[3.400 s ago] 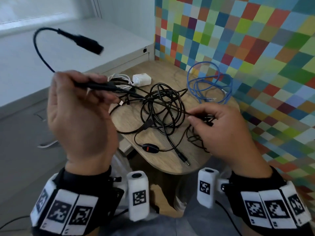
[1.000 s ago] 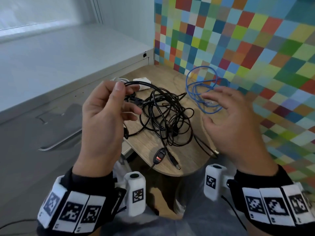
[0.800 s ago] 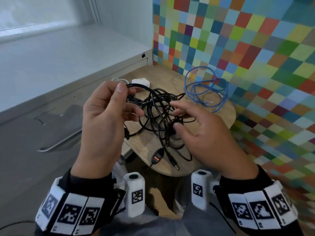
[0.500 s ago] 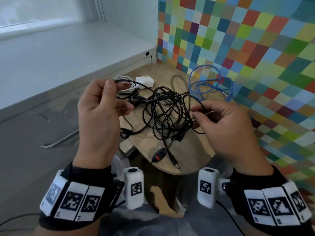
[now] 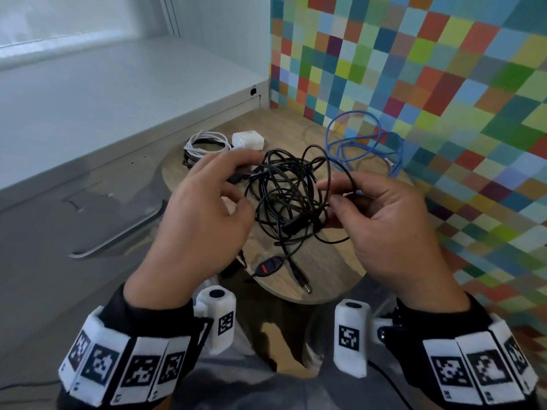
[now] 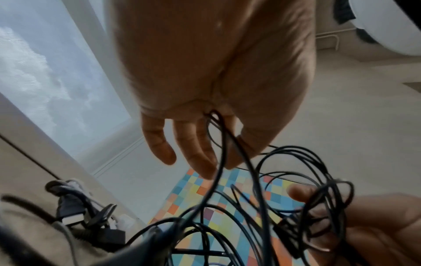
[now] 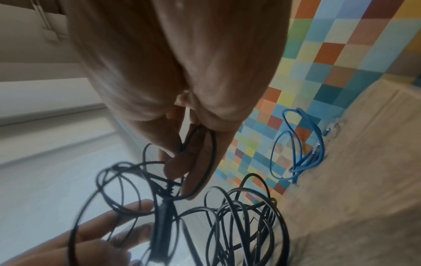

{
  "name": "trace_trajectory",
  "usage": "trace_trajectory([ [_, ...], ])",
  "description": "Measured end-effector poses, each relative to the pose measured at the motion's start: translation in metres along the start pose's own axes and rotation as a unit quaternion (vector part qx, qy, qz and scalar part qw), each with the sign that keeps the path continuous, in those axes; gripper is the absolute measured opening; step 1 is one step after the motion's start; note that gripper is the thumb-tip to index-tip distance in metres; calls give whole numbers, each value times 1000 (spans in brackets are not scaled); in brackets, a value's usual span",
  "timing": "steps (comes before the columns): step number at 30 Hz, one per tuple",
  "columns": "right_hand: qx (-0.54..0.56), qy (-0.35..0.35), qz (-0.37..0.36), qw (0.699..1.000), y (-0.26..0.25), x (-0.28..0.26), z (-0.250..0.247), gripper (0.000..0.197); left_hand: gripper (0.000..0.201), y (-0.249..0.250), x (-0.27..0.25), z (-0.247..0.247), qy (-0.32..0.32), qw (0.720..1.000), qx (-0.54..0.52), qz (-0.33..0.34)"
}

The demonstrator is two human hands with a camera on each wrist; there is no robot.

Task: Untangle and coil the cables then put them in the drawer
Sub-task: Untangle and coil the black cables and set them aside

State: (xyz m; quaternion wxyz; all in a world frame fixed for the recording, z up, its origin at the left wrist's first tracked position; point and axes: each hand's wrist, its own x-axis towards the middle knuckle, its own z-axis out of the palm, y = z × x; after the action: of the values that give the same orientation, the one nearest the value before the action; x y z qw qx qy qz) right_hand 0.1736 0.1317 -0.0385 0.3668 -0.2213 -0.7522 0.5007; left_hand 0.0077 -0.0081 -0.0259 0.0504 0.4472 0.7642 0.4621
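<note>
Tangle of thin black cables (image 5: 288,199) lifted just above round wooden table (image 5: 325,279); right hand (image 5: 390,229) pinches one loop, left hand (image 5: 204,220) has strands caught between its slack fingers; light, limp, snag-prone; best gripped near a plug end.

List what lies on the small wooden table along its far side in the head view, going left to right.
White coiled cable → white charger block → blue cable, which lies by the coloured checkered wall. The black tangle and both hands sit nearer the camera and overlap, so they are left out.
</note>
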Motion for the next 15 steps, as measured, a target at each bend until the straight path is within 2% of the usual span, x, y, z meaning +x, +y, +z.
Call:
trace_trajectory([
  [4, -3, 27, -12, 1000, -4, -1, -1, 35, 21, 9, -3, 0, -8, 999, 20, 37],
  [6, -13, 46, -30, 998, -3, -1, -2, 36, 20, 12, -5, -1, -22, 998, 29, 48],
  [9, -35, 79, -57, 995, -3, -2, -2, 35, 23, 10, -6, -6, -80, 992, 61, 77],
  [12, -45, 118, -98, 987, -6, -2, -5, 41, 32, 4, -5, -7, -136, 985, 95, 52],
  [15, -35, 150, -130, 980, -4, 0, -10, 39, 30, 0, -4, -8, -138, 977, 155, 46],
])
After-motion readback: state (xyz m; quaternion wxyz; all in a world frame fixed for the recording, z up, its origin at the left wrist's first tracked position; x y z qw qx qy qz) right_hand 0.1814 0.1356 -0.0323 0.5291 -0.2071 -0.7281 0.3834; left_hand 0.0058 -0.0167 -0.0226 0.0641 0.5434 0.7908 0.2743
